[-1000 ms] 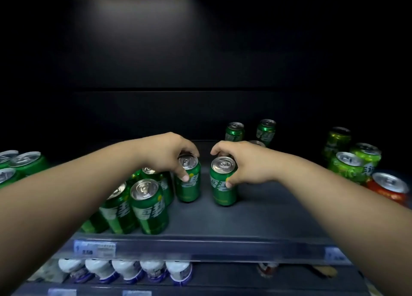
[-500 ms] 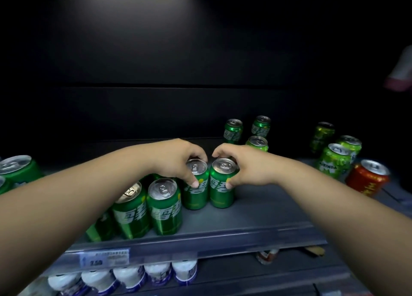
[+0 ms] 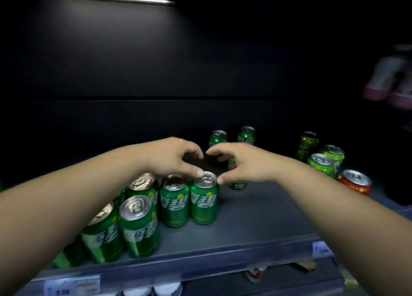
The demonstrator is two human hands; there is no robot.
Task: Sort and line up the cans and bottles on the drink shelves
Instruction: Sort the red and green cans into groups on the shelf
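Several green cans stand grouped at the front left of the grey shelf (image 3: 256, 217). The two rightmost, green can (image 3: 174, 201) and green can (image 3: 204, 198), stand side by side, touching. My left hand (image 3: 171, 159) hovers above them with loosely curled fingers, its thumb tip by the rim of the right one. My right hand (image 3: 245, 165) hangs just right of that can, fingers spread and curled, holding nothing. Another green can (image 3: 238, 185) is mostly hidden behind my right hand. Two more green cans (image 3: 218, 137) (image 3: 246, 135) stand further back.
Lime-green cans (image 3: 322, 164) and a red can (image 3: 355, 182) stand at the right of the shelf. Price tags (image 3: 73, 286) sit on the front rail. White bottle tops (image 3: 167, 286) show on the shelf below. Pink bottles (image 3: 379, 79) are at the far right.
Both hands have let go of the two cans, which now stand together beside the group, and have lifted above them.
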